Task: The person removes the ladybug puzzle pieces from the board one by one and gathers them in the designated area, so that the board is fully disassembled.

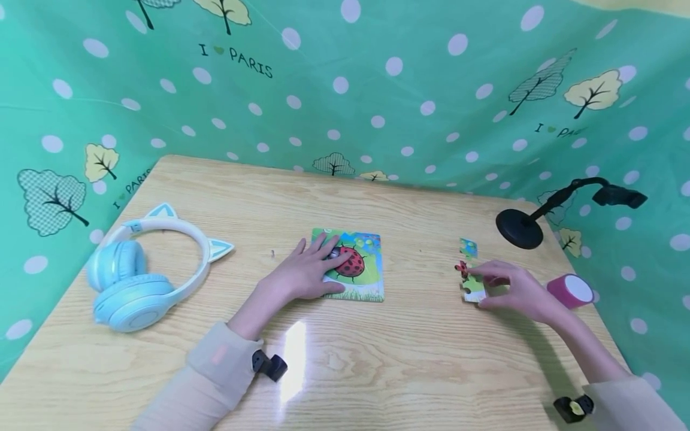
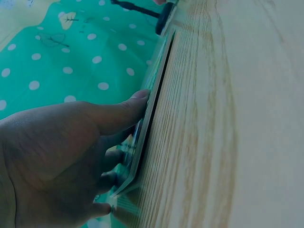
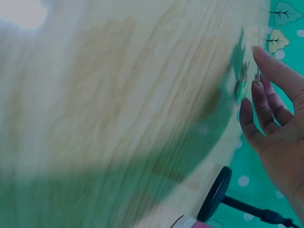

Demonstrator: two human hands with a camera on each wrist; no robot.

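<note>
My left hand rests with spread fingers on a square ladybug puzzle lying flat on the table. In the left wrist view the puzzle shows edge-on, with the thumb at its edge. Farther right, my right hand pinches a green and white puzzle piece between thumb and fingers. In the right wrist view this piece appears as a thin upright edge. A red-marked piece is by the fingertips, and a blue-green piece lies beyond them.
Blue and white cat-ear headphones lie at the table's left. On the right stand a black gooseneck stand and a pink cylinder with a white top. A green dotted curtain hangs behind the wooden table.
</note>
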